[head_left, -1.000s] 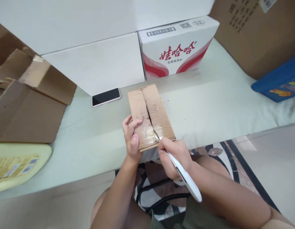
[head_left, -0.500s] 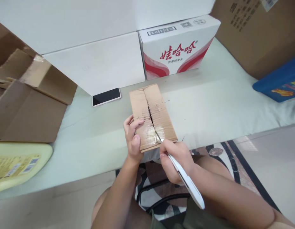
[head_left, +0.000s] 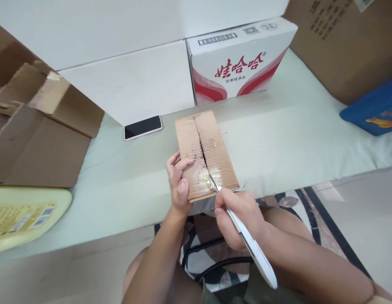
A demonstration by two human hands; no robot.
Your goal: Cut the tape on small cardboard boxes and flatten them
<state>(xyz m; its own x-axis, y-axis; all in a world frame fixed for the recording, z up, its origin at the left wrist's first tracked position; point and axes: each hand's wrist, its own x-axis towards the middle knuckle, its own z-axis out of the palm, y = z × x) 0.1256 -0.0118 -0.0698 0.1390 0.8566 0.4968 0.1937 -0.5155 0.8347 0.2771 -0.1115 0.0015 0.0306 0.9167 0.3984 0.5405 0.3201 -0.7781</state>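
A small brown cardboard box (head_left: pixel 219 147) lies at the table's front edge, with a dark slit along the middle of its top and clear tape near its front end. My left hand (head_left: pixel 179 181) grips the box's left side, fingers on top. In my right hand (head_left: pixel 238 215) is a white utility knife (head_left: pixel 257 257), held by its handle, which slants down to the right. The knife's metal blade touches the taped part of the box, at the near end of the slit.
Behind the box, a black phone (head_left: pixel 143 127) lies beside white boxes, one a red-and-white carton (head_left: pixel 243 71). Larger cardboard boxes (head_left: pixel 47 143) stand left, another (head_left: pixel 338 55) back right. A yellow-green container (head_left: pixel 28 215) and a blue one (head_left: pixel 373 109) flank the table (head_left: pixel 287 139).
The whole view has shifted slightly. The knife's handle has swung a little lower, with its blade still at the taped end of the box. My left hand keeps its grip.
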